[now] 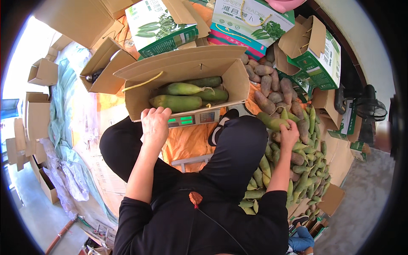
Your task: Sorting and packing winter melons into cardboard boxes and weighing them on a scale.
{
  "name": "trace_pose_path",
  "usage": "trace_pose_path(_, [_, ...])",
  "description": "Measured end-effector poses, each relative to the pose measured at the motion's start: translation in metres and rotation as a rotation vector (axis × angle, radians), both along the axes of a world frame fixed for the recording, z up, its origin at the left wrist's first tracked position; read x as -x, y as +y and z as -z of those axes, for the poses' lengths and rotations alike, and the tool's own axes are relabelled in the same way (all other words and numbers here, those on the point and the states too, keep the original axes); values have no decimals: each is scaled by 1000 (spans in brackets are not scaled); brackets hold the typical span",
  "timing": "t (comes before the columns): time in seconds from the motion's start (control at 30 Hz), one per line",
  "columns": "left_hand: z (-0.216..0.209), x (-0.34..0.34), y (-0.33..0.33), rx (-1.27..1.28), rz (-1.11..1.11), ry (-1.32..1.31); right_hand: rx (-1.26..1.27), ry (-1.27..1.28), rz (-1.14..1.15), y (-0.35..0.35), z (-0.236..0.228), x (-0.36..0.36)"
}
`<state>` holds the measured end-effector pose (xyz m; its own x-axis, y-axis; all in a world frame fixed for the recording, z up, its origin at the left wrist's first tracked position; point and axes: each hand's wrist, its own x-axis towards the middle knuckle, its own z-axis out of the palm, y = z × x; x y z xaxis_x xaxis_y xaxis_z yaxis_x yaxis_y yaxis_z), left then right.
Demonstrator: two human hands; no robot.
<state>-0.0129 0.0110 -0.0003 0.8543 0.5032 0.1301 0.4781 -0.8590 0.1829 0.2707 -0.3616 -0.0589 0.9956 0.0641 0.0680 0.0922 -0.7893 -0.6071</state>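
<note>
Orange sheeting (pixel 187 146) lies below. My right grip (pixel 289 131) clamps a green radish (pixel 273 123) by the heap (pixel 304 178); my left grip (pixel 156 124) rests on the rim of the box (pixel 182 62), how tightly I can't tell. Leaning there could tip it.

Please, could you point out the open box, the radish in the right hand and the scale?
Open box (pixel 182 71): head view, inner back wall.
Held radish (pixel 275 123): head view, middle of its body.
Scale (pixel 186 120): head view, lit green display.

Left hand (pixel 155 125) on carton (pixel 182 63), right hand (pixel 290 134) on green radish (pixel 270 121)
</note>
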Motion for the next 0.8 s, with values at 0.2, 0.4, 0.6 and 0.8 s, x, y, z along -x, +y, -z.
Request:
trace_pose_path(0.2, [0, 0, 1, 22, -3, 5, -326, -151, -80, 43, -141, 27])
trace_pose_path(0.4, [2, 4, -1, -7, -1, -19, -559, -297, -433, 104, -191, 35])
trace_pose_path(0.6, [2, 4, -1, -7, 11, -30, -249, -430, -832, 191, -181, 38])
trace_pose_path(0.8, [1, 6, -2, -10, -3, -9, 25, -434, -1118, 230, -153, 61])
